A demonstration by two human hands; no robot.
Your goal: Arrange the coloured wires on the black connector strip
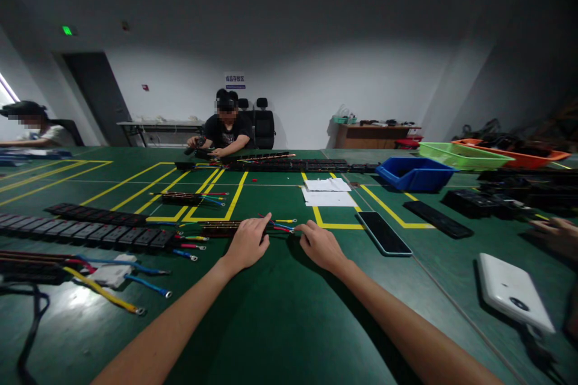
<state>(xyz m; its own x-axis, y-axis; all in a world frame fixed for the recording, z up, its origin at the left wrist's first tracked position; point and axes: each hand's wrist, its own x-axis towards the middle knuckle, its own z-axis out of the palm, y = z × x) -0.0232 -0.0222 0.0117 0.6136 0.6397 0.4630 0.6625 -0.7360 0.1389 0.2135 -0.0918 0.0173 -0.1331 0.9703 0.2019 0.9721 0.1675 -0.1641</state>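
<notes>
A dark bar assembly with copper-coloured strips (219, 227) lies on the green table, its coloured wires with ring lugs (282, 227) pointing right. My left hand (249, 242) rests over the right end of the bar, fingers partly apart, the index finger stretched out; the hand covers that part of it. My right hand (320, 245) is at the wire tips, its fingers bent and close together at a lug. Whatever lies between those fingertips is too small to make out.
Black segmented strips (90, 231) and lugged wires (103, 292) lie at the left. Papers (329, 192), a phone (383, 233), a blue bin (413, 174) and a white power bank (515, 292) are to the right. A person (227, 129) sits across the table; another hand (557, 233) is far right.
</notes>
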